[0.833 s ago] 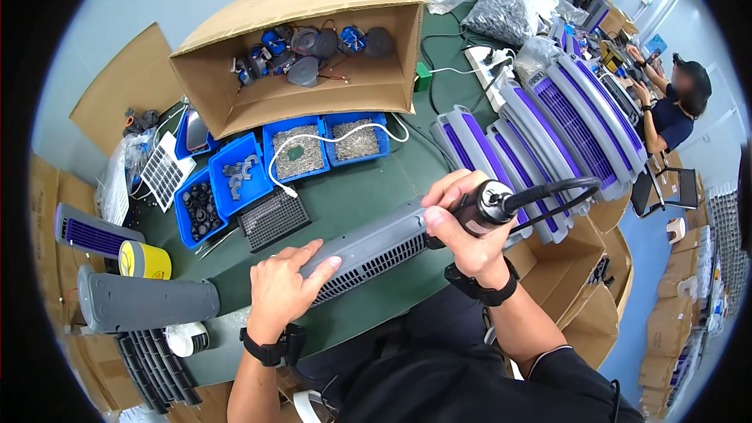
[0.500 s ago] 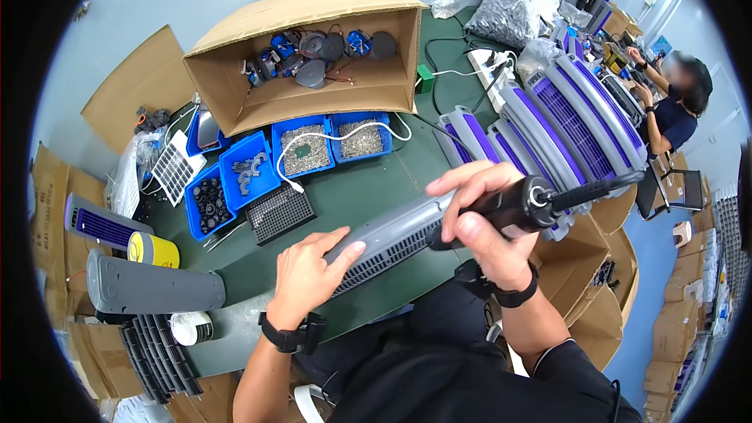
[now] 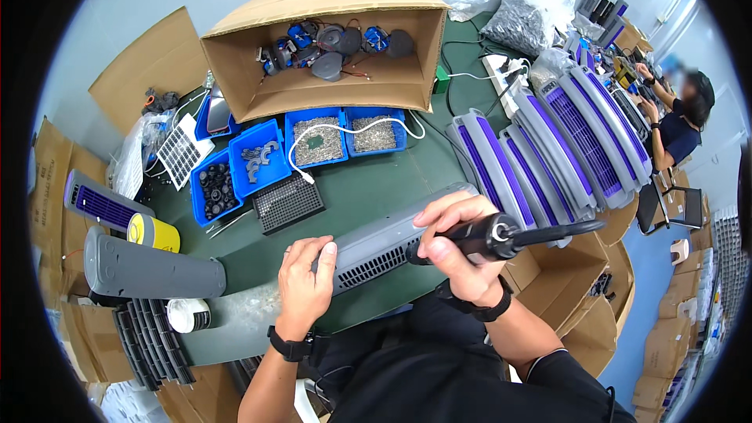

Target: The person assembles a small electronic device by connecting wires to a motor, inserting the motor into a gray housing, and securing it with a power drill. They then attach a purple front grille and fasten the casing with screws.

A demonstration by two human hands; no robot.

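Observation:
A long grey housing with a black slotted vent (image 3: 384, 244) lies across the table edge in front of me. My left hand (image 3: 308, 276) grips its left end, fingers over the top and thumb along the near side. Over the right part of the housing, my right hand (image 3: 464, 244) is wrapped round a black corded electric screwdriver (image 3: 475, 240). The tool lies tilted, its cord end pointing right and its front end close to the slotted side. Whether its tip touches the housing is hidden by the fingers.
Behind stand blue bins of screws (image 3: 317, 141) and black parts (image 3: 217, 188), a black perforated tray (image 3: 288, 204) and a carton of wired motors (image 3: 329, 94). Grey-purple housings (image 3: 540, 164) are stacked right. A grey casing (image 3: 153, 265) and yellow tub (image 3: 153, 232) stand left. A co-worker (image 3: 680, 121) sits far right.
My right hand and the screwdriver have shifted left and a little lower along the housing. The housing and my left hand sit slightly farther left on the table. The view has turned a little.

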